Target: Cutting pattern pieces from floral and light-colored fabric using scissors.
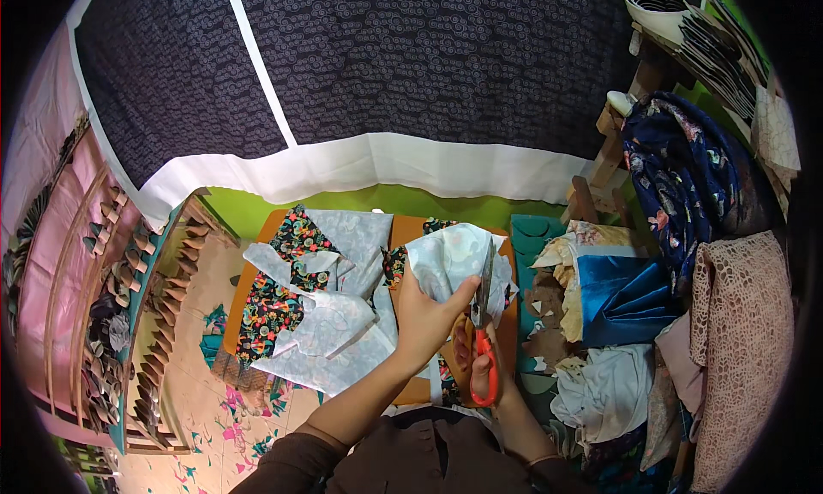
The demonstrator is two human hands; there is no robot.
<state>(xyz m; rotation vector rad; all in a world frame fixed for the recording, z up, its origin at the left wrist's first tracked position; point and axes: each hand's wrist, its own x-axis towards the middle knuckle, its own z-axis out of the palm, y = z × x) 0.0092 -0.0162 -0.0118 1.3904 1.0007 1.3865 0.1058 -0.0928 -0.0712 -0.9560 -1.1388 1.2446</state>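
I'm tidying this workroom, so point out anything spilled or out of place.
Small bright pink and teal-green scraps lie scattered over the pale tan floor at lower left, strewn loose rather than gathered. At right, a crumpled whitish cloth sits bunched, untidy near the folded shiny blue fabric. I see no spilled liquid.

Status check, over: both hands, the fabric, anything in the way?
Left hand gripping pale fabric. Right hand on red-handled scissors, blades at the fabric's right side. Left thumb close by the blades. Dark floral fabric lying left.
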